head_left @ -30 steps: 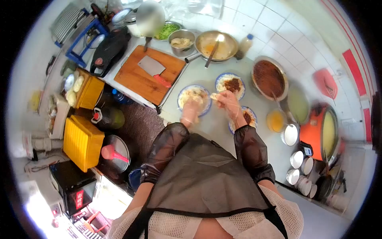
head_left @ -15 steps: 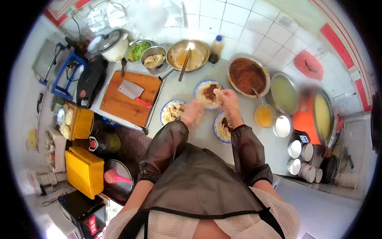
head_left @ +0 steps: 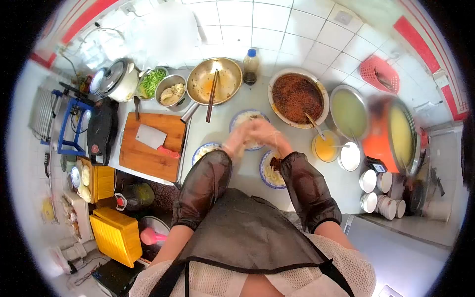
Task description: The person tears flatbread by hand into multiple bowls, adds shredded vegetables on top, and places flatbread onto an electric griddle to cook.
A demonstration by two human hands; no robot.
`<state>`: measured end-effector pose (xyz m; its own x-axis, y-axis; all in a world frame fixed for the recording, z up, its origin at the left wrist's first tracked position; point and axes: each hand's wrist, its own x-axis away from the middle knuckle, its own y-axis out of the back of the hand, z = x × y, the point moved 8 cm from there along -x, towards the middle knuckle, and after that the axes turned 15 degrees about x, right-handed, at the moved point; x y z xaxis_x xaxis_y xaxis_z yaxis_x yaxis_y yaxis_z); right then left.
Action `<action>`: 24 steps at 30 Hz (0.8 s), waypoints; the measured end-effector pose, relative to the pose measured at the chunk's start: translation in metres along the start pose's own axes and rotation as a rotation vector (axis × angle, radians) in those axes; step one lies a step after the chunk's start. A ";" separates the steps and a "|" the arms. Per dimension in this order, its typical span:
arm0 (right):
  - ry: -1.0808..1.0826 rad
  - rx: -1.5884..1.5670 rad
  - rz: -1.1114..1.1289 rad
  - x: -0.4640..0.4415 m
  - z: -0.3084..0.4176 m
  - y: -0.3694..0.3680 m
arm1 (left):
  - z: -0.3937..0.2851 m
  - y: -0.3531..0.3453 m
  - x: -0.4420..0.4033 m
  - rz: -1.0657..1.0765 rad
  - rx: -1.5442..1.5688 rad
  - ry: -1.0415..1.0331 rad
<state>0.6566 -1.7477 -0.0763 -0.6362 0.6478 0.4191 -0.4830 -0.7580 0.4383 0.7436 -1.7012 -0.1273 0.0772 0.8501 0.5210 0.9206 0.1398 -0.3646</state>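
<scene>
Here, before the pan (head_left: pixel 226 83), left hand (head_left: pixel 239 139) and right hand (head_left: pixel 270 135), grip too blurred, partly cover a plate (head_left: pixel 248 112).

No txt legible: badge (head_left: pixel 102 147) on blk appliance (head_left: pixel 102 123), display (head_left: pixel 380 167) by orange pot (head_left: pixel 374 144) too sm.

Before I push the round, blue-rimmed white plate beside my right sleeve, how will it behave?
Wide and low, the plate should probably slide rather than tip. Its loose pale noodles may shift; dark brown topping near the edge could smear.

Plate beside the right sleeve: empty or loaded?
Loaded: pale food and dark sauce show on the plate; the right sleeve hides part.
</scene>
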 end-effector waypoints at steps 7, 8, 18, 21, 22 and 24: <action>-0.115 -0.479 -0.326 0.032 -0.036 0.021 | -0.021 0.002 0.028 -0.045 -0.026 -0.224; -0.112 -0.451 -0.305 0.036 -0.027 0.019 | -0.013 0.010 0.027 -0.084 0.134 -0.200; 0.082 0.321 -0.567 0.006 -0.002 0.029 | -0.016 0.028 -0.018 -0.339 0.512 -0.138; 0.203 0.192 -0.228 0.024 0.031 -0.005 | -0.012 0.000 0.013 -0.240 0.622 0.068; 0.199 0.188 -0.225 0.026 0.030 -0.011 | -0.016 -0.010 0.019 -0.276 0.478 0.051; 0.158 -0.033 -0.358 0.026 0.020 -0.004 | -0.020 -0.035 0.031 -0.197 0.458 0.112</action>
<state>0.6540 -1.7262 -0.0513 -0.5079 0.8536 0.1155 -0.7086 -0.4903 0.5075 0.7214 -1.6901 -0.0826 -0.0172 0.7294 0.6838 0.6618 0.5210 -0.5391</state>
